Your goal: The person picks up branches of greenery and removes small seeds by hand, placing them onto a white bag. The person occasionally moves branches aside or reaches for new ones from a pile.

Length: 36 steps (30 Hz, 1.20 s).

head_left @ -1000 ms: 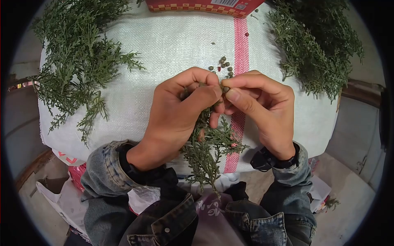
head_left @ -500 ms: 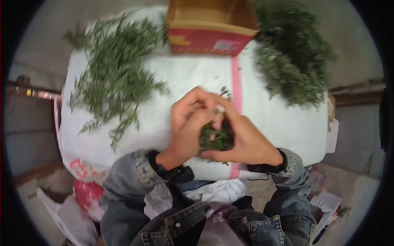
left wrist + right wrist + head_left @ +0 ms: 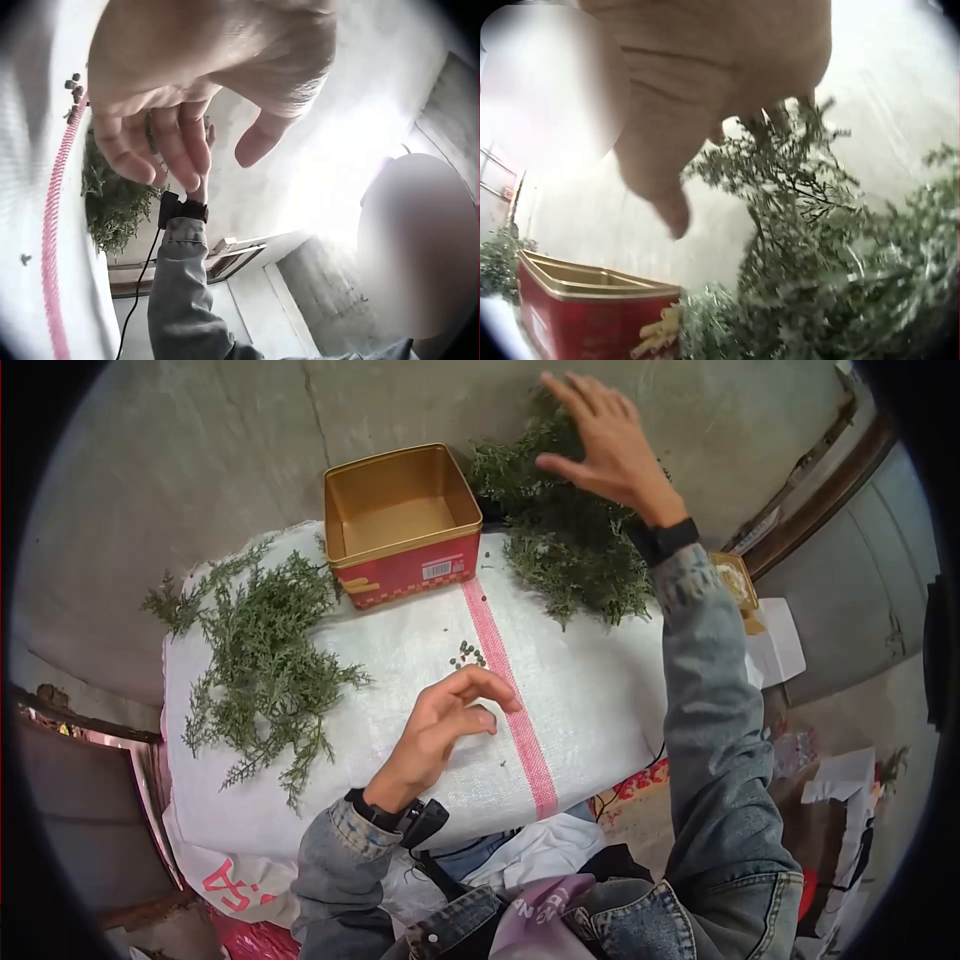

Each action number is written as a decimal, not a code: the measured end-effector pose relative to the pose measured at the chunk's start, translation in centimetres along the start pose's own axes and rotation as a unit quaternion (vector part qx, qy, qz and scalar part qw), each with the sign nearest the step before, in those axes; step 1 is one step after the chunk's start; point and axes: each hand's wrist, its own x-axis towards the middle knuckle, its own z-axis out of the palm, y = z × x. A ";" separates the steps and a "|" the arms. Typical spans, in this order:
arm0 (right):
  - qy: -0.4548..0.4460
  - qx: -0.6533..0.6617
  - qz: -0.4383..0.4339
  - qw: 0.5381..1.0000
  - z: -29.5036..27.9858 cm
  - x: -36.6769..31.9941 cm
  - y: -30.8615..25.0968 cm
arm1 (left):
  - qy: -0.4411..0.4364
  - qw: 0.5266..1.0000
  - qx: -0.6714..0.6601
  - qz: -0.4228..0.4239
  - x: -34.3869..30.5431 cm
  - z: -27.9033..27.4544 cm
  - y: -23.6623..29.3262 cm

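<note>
Soft, even daylight fills the head view, leaving only faint shadows on the white sack (image 3: 590,700); a dark round rim and bent edges show the lens distortion. Glare washes out both wrist views. The left hand (image 3: 187,82) and right hand (image 3: 705,90) loom out of focus, and the green sprigs (image 3: 832,262) are smeared.

The sack (image 3: 400,650) is white woven cloth with one pink stripe (image 3: 512,705) down it. The sprigs (image 3: 575,560) are dull green, and the few berries (image 3: 467,655) are dark olive. The tin (image 3: 405,575) is red outside with a cream checked band at its foot and gold within, and the sleeves (image 3: 710,690) are faded blue denim.
</note>
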 end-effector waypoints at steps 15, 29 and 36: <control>-0.064 0.547 0.008 0.835 -3.9 2.3 -20.1 | 0.055 0.996 -0.042 -0.053 -0.2 -1.9 -1.4; -0.227 0.653 -0.044 0.721 -3.9 7.7 -33.5 | 0.220 0.973 -0.072 0.011 -10.5 2.3 0.0; -0.175 0.769 -0.006 0.615 -8.4 4.0 -29.7 | 0.315 0.874 -0.347 0.131 -15.0 0.3 1.8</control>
